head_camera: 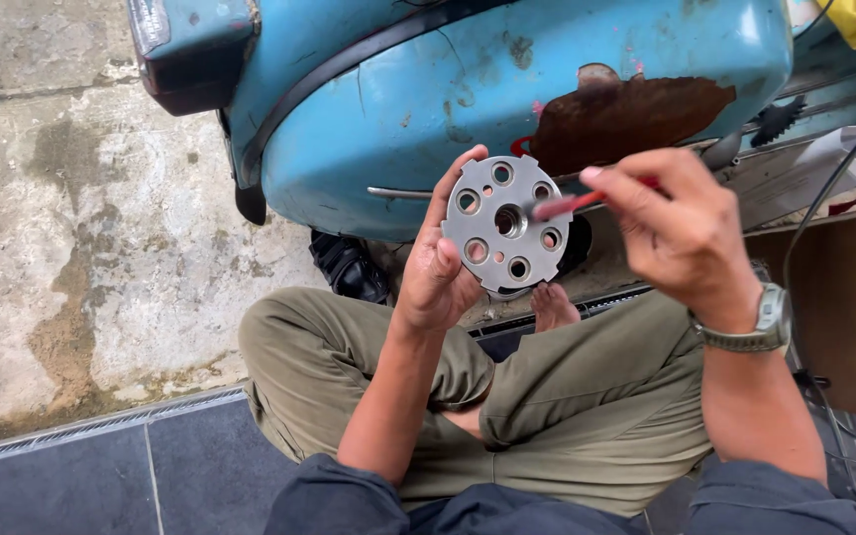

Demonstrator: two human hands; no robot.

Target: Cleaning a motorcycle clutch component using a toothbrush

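Scooter (428, 109), blue and rust-patched, stands behind both hands. Left hand (435, 272) clasps a grey holed metal disc (503, 226) by its rim; right hand (681, 233), just beside, pinches a red tool (567, 205) whose tip touches the disc's centre.

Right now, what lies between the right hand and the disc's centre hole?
A thin red tool, running from the right hand to the grey metal disc, in the head view.

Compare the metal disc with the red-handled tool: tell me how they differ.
The metal disc is grey, flat and round, pierced with holes; the red-handled tool is slim and red. The left hand grips the disc at its edge; the right hand pinches the tool, tip aimed at the disc's centre hole. Both are held before the blue scooter body.
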